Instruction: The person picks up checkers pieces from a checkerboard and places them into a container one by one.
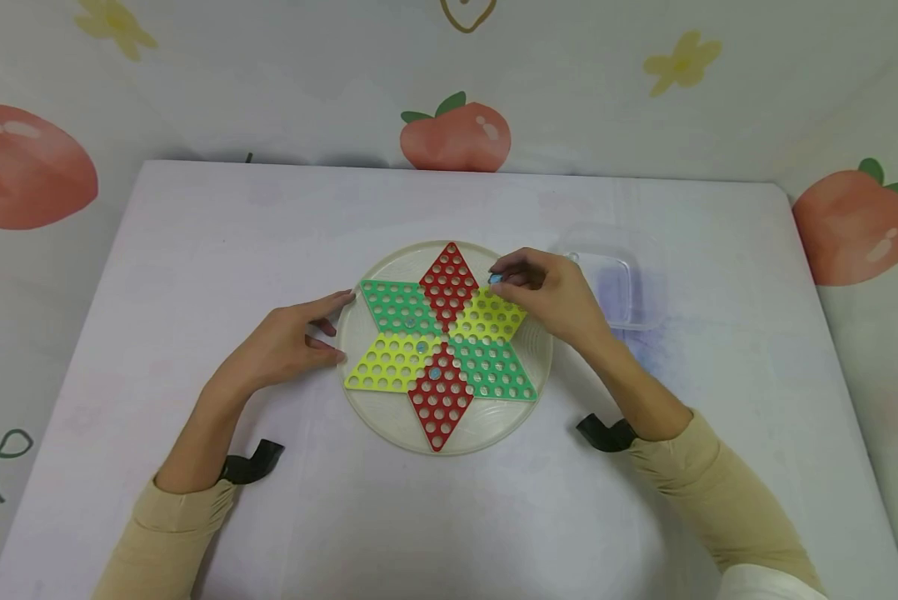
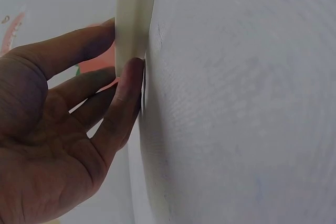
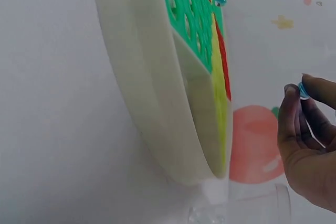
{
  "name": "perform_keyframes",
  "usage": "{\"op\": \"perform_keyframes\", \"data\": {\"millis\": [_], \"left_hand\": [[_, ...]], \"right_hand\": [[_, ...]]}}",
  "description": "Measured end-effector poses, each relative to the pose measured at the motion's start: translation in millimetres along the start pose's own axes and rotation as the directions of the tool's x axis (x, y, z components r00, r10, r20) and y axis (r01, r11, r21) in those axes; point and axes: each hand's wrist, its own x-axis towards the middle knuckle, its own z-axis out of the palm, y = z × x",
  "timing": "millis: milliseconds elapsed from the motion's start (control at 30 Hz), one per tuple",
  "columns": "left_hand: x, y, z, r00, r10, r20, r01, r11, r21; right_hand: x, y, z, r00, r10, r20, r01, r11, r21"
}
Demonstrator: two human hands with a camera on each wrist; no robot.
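On the table lies a round cream Chinese checkers board with a perforated star in red, green and yellow. Blue-tinted marbles sit in its holes: one on green, a second marble on yellow, a third marble on red. My right hand pinches a blue marble between thumb and fingertips, above the board's upper right yellow section. At the board's left rim, my left hand touches the edge with spread thumb and fingers. In the left wrist view, fingertips rest against the rim's side.
A clear plastic container stands right of the board, behind my right forearm. Small round clear things show in it, hard to make out. The white table meets a fruit-printed backdrop at its far edge.
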Motion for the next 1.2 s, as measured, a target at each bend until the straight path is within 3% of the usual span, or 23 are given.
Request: {"op": "perform_keyframes", "data": {"millis": [433,1200], "left_hand": [[0.5,4.1,-1.2,1.0,-0.017,0.005,0.017,0.999,0.028],[-2.9,4.5,0.6,1.0,0.0,-0.013,0.001,1.0,0.018]], "right_hand": [[-11,0,-34,0.993,0.024,-0.117,-0.014,0.996,0.092],[-29,13,-66,0.966,0.101,-0.24,-0.095,0.995,0.034]]}}
